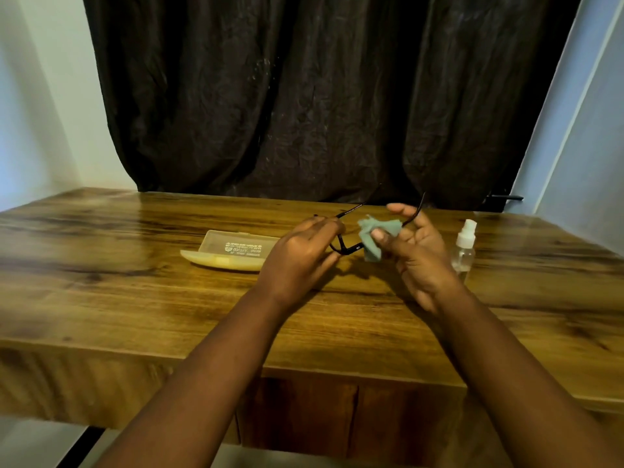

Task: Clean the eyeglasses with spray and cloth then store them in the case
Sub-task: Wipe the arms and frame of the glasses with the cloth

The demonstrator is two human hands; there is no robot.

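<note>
Both hands work above the worktop's (135, 298) middle: the left hand (300, 255) pinches the light, fragile black-framed eyeglasses (347, 248) by the rim, the safest hold, while the right hand (415, 251) presses a soft green cloth (374, 238) on one lens.

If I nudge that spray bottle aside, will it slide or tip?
The spray bottle stands upright, tall and narrow, so it probably tips sooner than it slides. It looks like clear plastic and mostly empty, so likely light. Once down, its round body may roll.
</note>
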